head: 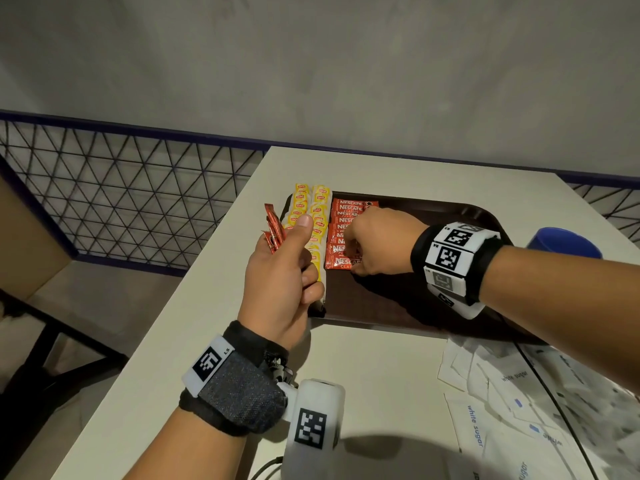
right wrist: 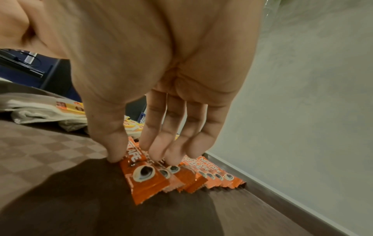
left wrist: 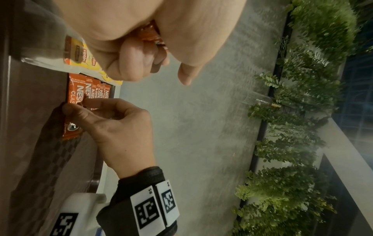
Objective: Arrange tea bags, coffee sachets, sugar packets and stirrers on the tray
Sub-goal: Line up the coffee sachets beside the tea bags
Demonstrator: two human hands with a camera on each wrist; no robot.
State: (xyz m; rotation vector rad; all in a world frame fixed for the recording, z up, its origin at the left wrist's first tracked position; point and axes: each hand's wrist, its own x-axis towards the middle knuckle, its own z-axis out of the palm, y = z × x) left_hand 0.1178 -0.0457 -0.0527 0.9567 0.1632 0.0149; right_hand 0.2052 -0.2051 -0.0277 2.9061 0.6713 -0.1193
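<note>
A dark brown tray (head: 398,306) lies on the white table (head: 214,341). Two rows of yellow tea bags (head: 320,206) fill its left end, and a column of red coffee sachets (head: 346,216) overlaps beside them. My right hand (head: 353,261) is over the nearest sachet (right wrist: 145,178) of that column; the thumb is at its edge and the fingertips (right wrist: 159,153) on top, pinching it. My left hand (head: 287,268) hovers at the tray's left edge, thumb up, gripping a small bunch of spare coffee sachets (head: 273,230). No stirrers are in view.
A heap of white sugar packets (head: 502,393) lies on the table at the near right. A blue cup (head: 564,242) stands past the tray's right end. A wire mesh railing (head: 138,188) runs behind the table at left. The tray's right half (head: 450,299) holds nothing.
</note>
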